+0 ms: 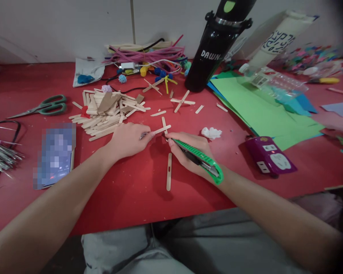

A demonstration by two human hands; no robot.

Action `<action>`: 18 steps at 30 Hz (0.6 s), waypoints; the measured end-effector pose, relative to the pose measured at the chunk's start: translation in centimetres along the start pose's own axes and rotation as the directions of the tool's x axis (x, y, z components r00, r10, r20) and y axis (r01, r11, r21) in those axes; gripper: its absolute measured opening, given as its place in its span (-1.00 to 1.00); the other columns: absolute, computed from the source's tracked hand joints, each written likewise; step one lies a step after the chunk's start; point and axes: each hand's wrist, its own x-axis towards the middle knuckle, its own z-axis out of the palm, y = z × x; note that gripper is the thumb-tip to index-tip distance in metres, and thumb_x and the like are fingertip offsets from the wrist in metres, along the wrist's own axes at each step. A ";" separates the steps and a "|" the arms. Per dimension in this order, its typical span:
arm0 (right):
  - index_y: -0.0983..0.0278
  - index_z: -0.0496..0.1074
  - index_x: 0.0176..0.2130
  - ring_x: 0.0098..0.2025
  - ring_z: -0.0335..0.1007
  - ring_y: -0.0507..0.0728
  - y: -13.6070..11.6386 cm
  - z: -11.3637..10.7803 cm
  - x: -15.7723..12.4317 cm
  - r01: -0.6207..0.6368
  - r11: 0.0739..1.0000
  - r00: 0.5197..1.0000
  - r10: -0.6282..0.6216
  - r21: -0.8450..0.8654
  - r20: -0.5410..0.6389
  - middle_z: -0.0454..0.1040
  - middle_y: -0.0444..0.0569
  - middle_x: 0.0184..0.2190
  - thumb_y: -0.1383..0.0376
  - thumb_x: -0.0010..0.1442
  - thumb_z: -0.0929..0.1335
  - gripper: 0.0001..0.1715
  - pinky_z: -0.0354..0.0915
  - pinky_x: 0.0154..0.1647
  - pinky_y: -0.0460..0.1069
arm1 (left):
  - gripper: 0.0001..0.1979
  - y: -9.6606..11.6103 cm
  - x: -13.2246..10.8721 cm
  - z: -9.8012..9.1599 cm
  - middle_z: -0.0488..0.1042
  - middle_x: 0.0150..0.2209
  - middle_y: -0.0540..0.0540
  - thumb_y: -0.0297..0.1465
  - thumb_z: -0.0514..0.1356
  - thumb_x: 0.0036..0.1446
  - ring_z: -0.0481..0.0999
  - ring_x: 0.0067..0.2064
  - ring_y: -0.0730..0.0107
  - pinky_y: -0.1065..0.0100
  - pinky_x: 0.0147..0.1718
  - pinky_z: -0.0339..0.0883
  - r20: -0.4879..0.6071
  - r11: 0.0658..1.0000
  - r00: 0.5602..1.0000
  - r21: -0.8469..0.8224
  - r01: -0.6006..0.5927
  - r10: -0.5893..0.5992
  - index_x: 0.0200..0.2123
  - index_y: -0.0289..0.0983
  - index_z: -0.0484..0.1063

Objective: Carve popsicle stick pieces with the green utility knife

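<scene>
My left hand pinches a craft stick between thumb and fingers, low over the red table. This stick crosses a second craft stick; whether the two are joined I cannot tell. In my right hand is a green box cutter, its tip end pointing at the crossed sticks. The blade's tip is too small to make out. Just below, towards me, lies a craft stick with a slot cut in its middle. A crossed pair of sticks rests farther back.
A heap of craft sticks lies behind my left hand, with scissors and a phone to its left. A black bottle stands at the back. Green paper and a purple plug adapter are at right.
</scene>
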 end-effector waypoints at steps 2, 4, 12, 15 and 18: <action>0.21 0.48 -0.06 -0.24 0.54 0.09 -0.2 -0.2 0.2 -0.019 1.000 0.999 0.019 -0.007 -0.048 0.59 -0.01 -0.20 0.36 0.26 0.32 -0.75 0.46 -0.18 -0.01 | -0.54 -0.2 -0.1 -0.2 0.50 -0.48 -0.05 -0.08 -0.08 0.23 0.39 -0.42 0.33 0.32 -0.47 -0.01 0.026 0.999 1.000 -0.043 -0.011 0.012 -0.43 -0.19 0.48; 0.23 0.47 -0.03 -0.15 0.53 0.12 -0.4 -0.3 0.5 -0.023 1.000 0.995 0.021 -0.017 -0.098 0.58 0.01 -0.16 0.36 0.26 0.33 -0.72 0.45 -0.10 0.01 | -0.57 -0.4 -0.2 -0.4 0.47 -0.50 -0.02 -0.09 -0.05 0.22 0.34 -0.46 0.37 0.33 -0.46 -0.01 0.050 0.995 0.998 -0.090 -0.030 0.035 -0.45 -0.19 0.45; 0.22 0.45 0.04 -0.12 0.53 0.10 -0.1 -0.1 0.9 -0.036 0.998 0.991 0.042 0.051 -0.128 0.58 -0.01 -0.16 0.36 0.26 0.35 -0.66 0.44 -0.08 0.01 | -0.57 -0.7 -0.8 -1.6 0.28 -0.58 0.06 -0.08 -0.04 0.22 0.21 -0.51 0.48 0.37 -0.47 0.00 0.105 0.957 0.988 -0.280 -0.080 0.113 -0.53 -0.23 0.30; 0.22 0.45 0.04 -0.10 0.53 0.10 -0.1 0.0 1.0 -0.018 0.996 0.993 0.029 0.090 -0.118 0.58 -0.01 -0.14 0.37 0.26 0.34 -0.66 0.44 -0.06 0.01 | -0.58 -0.8 -1.2 -2.0 0.29 -0.55 0.05 -0.08 -0.07 0.25 0.25 -0.49 0.47 0.38 -0.45 0.04 0.117 0.947 0.986 -0.313 -0.073 0.114 -0.48 -0.23 0.30; 0.20 0.45 0.05 -0.09 0.53 0.12 -0.3 0.1 0.9 -0.013 0.991 0.990 0.032 0.134 -0.136 0.58 -0.02 -0.14 0.36 0.26 0.34 -0.65 0.43 -0.04 0.02 | -0.57 -0.6 -1.8 -2.1 0.30 -0.52 0.03 -0.10 -0.13 0.28 0.29 -0.44 0.43 0.39 -0.42 0.09 0.095 0.940 0.988 -0.331 -0.083 0.121 -0.45 -0.24 0.28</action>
